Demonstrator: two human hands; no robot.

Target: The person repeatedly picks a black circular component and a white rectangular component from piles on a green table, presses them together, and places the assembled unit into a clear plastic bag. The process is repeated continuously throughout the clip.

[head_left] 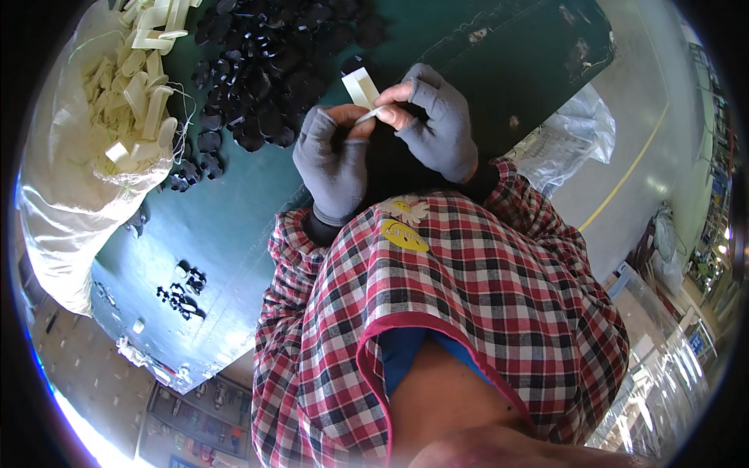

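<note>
Both my hands wear grey fingerless gloves and meet over the green table (226, 210). My left hand (331, 156) and my right hand (437, 121) together pinch a small cream-white folded plastic strip (363, 90), its free end sticking up above my fingertips. A heap of black round plastic parts (265, 70) lies on the table just beyond and left of my hands. What sits under my palms is hidden.
A white sack (70, 187) full of cream strips (136, 93) stands at the left. A few small black parts (183, 292) lie near the table's near edge. A clear plastic bag (566, 140) and a grey floor with a yellow line (624, 175) are at the right.
</note>
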